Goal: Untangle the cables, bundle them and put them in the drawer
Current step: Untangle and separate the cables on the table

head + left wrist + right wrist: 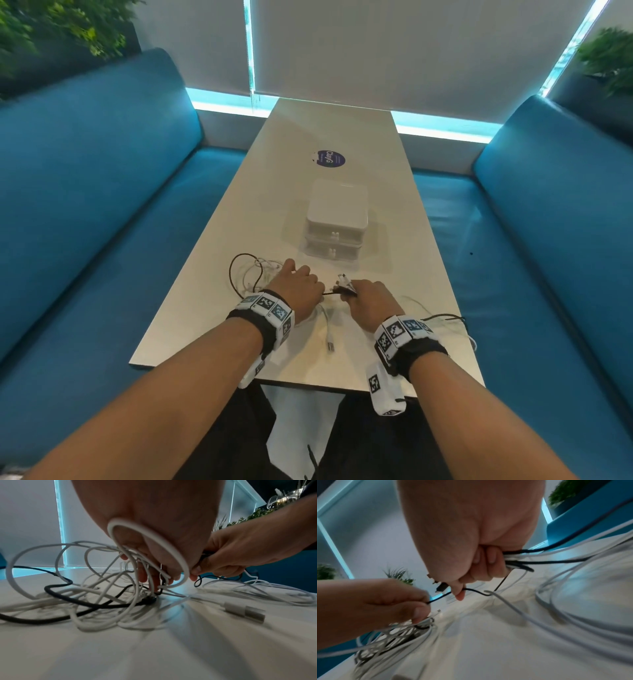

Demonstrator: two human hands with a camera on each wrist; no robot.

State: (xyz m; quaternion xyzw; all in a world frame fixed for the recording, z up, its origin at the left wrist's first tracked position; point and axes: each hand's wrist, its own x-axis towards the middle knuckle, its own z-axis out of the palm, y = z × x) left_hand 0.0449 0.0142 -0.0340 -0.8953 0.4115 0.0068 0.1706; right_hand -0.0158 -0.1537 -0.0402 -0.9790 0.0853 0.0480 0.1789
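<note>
The tangle of white cables (255,274) and one black cable (56,596) is spread on the table (342,137), on the near side of the two-drawer white organiser (336,219). The left hand (297,287) is curled into the tangle, gripping several strands. The right hand (371,299), just beside it, is clenched round a bunch of cable ends; a short black span (440,596) is stretched between both hands. A loose white USB plug (245,612) lies nearer the table edge

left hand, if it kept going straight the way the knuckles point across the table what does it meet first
Most likely the white drawer unit. The left hand, holding tangled cables, points forward and slightly right; bare table lies between. Depth is uncertain, so it may pass just left of the unit.
</note>
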